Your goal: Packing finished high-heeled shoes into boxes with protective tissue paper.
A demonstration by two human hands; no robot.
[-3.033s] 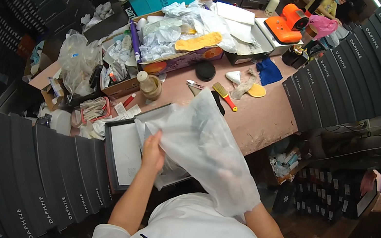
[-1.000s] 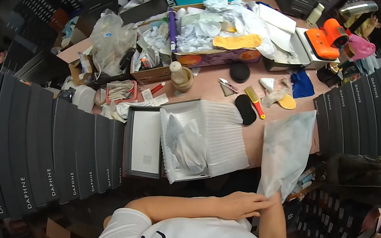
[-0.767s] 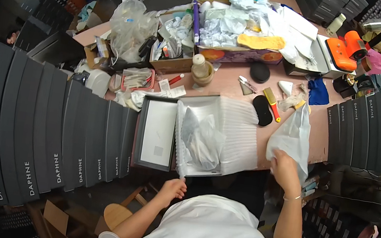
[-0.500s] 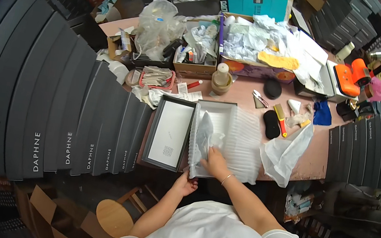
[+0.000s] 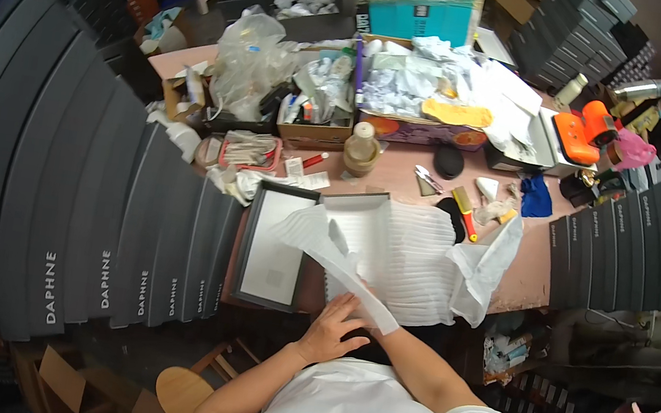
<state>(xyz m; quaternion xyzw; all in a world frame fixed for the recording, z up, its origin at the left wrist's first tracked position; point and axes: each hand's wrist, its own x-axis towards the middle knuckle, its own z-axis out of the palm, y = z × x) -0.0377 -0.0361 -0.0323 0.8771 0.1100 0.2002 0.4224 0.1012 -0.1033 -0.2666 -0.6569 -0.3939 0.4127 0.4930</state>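
Observation:
An open shoe box [image 5: 386,206] sits at the table's near edge, with a ribbed white foam sheet [image 5: 420,263] draped out over its right side. A folded-over strip of the foam [image 5: 331,258] crosses the box diagonally, its far end over the box lid [image 5: 277,250], which lies white inside up on the left. At the near edge, my left hand [image 5: 329,332] has its fingers spread, fingertips against the foam strip. My right hand [image 5: 367,288] is mostly under the strip; its fingers are hidden. The grey wrapped item in the box is largely covered.
Tall stacks of dark shoe boxes [image 5: 38,163] wall the left, and more [image 5: 624,242] stand right. Crumpled white paper [image 5: 488,268], a yellow-and-red brush [image 5: 464,212] and a glue pot [image 5: 362,151] lie beyond the box. A wooden stool [image 5: 187,394] stands at lower left.
The left foam edge has been lifted and folded across the box toward me, over my right hand. My left hand has risen from below the box edge to the foam, fingers now spread.

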